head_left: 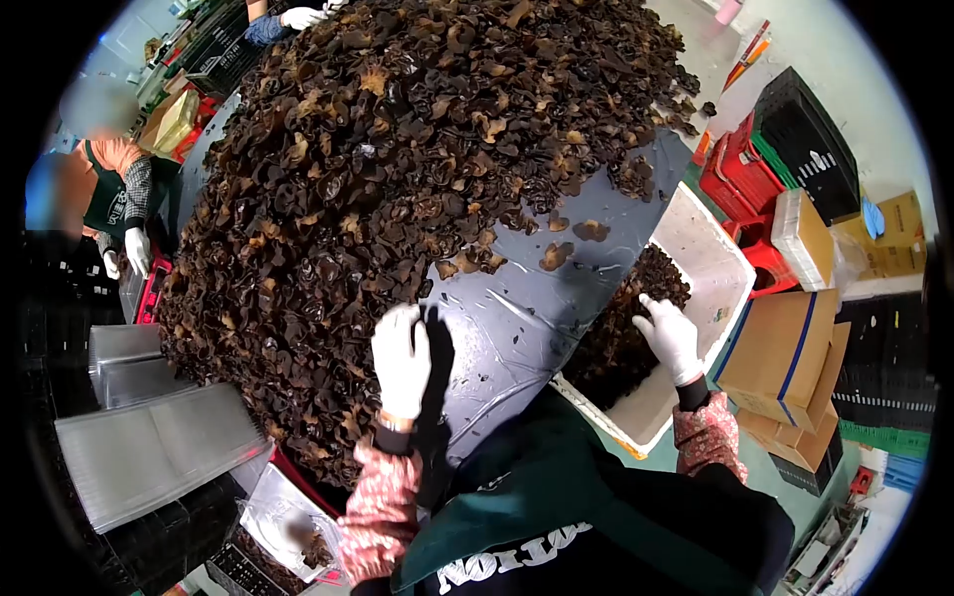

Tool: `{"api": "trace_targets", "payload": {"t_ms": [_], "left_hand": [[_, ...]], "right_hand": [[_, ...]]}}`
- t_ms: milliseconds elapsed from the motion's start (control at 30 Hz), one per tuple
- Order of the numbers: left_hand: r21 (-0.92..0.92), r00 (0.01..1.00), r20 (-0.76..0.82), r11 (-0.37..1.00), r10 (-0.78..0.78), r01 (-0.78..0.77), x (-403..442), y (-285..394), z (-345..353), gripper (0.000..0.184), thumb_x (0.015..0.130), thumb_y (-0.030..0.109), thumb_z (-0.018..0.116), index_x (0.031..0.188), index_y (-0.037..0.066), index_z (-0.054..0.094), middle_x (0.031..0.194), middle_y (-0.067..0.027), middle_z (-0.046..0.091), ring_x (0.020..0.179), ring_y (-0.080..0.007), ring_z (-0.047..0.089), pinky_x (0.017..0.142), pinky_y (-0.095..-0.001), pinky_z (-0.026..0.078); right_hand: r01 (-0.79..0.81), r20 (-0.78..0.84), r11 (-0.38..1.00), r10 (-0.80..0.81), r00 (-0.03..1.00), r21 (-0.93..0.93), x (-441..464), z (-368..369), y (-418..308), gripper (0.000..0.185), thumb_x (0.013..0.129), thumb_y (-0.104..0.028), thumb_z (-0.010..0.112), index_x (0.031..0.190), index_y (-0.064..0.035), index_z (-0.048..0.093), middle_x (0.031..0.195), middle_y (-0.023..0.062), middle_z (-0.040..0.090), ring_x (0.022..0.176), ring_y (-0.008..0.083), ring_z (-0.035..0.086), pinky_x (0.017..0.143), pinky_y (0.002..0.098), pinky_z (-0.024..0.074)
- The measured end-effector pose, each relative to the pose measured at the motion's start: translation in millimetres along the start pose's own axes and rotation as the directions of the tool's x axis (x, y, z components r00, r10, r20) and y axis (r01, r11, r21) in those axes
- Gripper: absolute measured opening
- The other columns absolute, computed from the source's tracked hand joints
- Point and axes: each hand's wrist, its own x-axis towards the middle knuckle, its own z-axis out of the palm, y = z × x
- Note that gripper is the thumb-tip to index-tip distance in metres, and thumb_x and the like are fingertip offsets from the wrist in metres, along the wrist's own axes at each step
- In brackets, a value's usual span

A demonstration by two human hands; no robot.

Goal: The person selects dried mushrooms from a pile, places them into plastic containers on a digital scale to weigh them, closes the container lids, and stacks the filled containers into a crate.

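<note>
A broad heap of dark brown wood ear mushrooms (427, 129) covers most of the table, which has a grey plastic sheet (502, 343) over it. My left hand (400, 363), in a white glove, is over the near edge of the heap beside the bare sheet. Its fingers are stretched out and nothing shows in them. To the right, my right hand (670, 340), also gloved, hovers at the white foam box (720, 273). Thumb and forefinger are apart, with nothing visible between them. Inside the box lie more dark mushroom pieces (611, 343).
Cardboard boxes (780, 348), red crates (737, 169) and a black crate (805, 124) stand at right. Clear plastic trays (164, 452) are stacked at left, above a lined crate (283, 512). A co-worker (119, 194) stands left; another person's gloved hand (301, 18) reaches in at the top.
</note>
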Motion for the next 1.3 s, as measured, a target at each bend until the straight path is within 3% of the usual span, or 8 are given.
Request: {"api": "trace_targets", "payload": {"t_ms": [167,367,633,733,867,1133,1233,1300], "left_hand": [[0.269,0.988,-0.069,0.956,0.138,-0.114,97,4,43,0.049,0.087,0.021,0.067,0.134,0.011,0.056,0.132,-0.0144,0.057,0.125,-0.0344,0.050,0.104,-0.0457,0.040],[0.417,0.992,0.045,0.900,0.116,-0.124,114,-3,65,0.039,0.081,0.017,0.070,0.119,0.015,0.060,0.101,-0.0077,0.058,0.102,-0.0288,0.054,0.092,-0.0444,0.041],[0.191,0.993,0.087,0.977,0.076,-0.091,8,9,28,0.016,0.077,0.005,0.068,0.092,0.008,0.062,0.096,-0.0114,0.058,0.098,-0.0311,0.054,0.092,-0.0454,0.041],[0.085,1.000,-0.012,0.996,0.019,-0.017,-17,13,18,0.017,0.080,0.004,0.068,0.097,0.007,0.063,0.100,-0.0120,0.060,0.102,-0.0326,0.055,0.095,-0.0448,0.040],[0.108,0.984,-0.178,0.993,-0.028,0.048,13,12,14,0.029,0.083,0.001,0.063,0.112,0.004,0.063,0.116,-0.0146,0.063,0.118,-0.0340,0.055,0.104,-0.0453,0.039],[0.177,0.995,0.074,0.981,0.065,-0.078,72,-30,38,0.032,0.093,0.022,0.060,0.123,0.010,0.064,0.134,-0.0098,0.059,0.137,-0.0339,0.043,0.113,-0.0508,0.028],[0.257,0.997,0.075,0.966,0.006,-0.025,44,-26,38,0.027,0.094,0.024,0.060,0.117,0.011,0.065,0.136,-0.0101,0.056,0.139,-0.0337,0.040,0.115,-0.0528,0.024],[0.234,0.994,0.090,0.972,-0.058,0.035,23,-14,34,0.028,0.094,0.025,0.060,0.118,0.010,0.064,0.136,-0.0112,0.055,0.139,-0.0356,0.039,0.115,-0.0523,0.022]], "right_hand": [[0.301,-0.627,0.950,-0.183,0.757,0.086,80,20,-58,0.053,0.080,-0.020,0.077,0.129,-0.0085,0.061,0.128,0.0157,0.060,0.114,0.0360,0.058,0.095,0.0431,0.0478],[0.051,-0.322,0.976,0.020,0.947,0.211,151,35,-136,0.038,0.081,-0.034,0.075,0.111,-0.0108,0.067,0.109,0.0064,0.067,0.105,0.0258,0.060,0.085,0.0413,0.0477],[0.680,-0.562,0.553,-0.401,0.724,0.482,127,46,-205,0.021,0.086,-0.025,0.070,0.101,-0.0101,0.071,0.105,0.0064,0.068,0.102,0.0256,0.060,0.090,0.0374,0.0455],[0.588,-0.647,0.696,-0.231,0.726,0.411,155,45,-215,0.027,0.087,-0.026,0.069,0.107,-0.0076,0.070,0.108,0.0055,0.069,0.099,0.0270,0.061,0.087,0.0370,0.0461],[0.480,-0.143,0.848,-0.458,0.877,0.224,169,35,-262,0.044,0.087,-0.040,0.064,0.118,-0.0092,0.062,0.108,0.0071,0.063,0.099,0.0254,0.055,0.078,0.0412,0.0447],[0.782,-0.165,0.486,-0.799,0.578,0.390,108,46,-255,0.028,0.085,-0.032,0.069,0.100,-0.0086,0.070,0.100,0.0091,0.063,0.099,0.0278,0.058,0.082,0.0410,0.0472],[0.475,-0.199,0.215,-0.707,0.678,0.853,143,30,-212,0.022,0.088,-0.018,0.064,0.108,-0.0124,0.073,0.107,0.0080,0.071,0.095,0.0197,0.068,0.082,0.0308,0.0559],[0.720,-0.359,0.618,-0.625,0.693,0.315,174,31,-203,0.019,0.089,-0.008,0.062,0.105,-0.0092,0.073,0.102,0.0058,0.073,0.080,0.0200,0.070,0.069,0.0306,0.0568]]}}
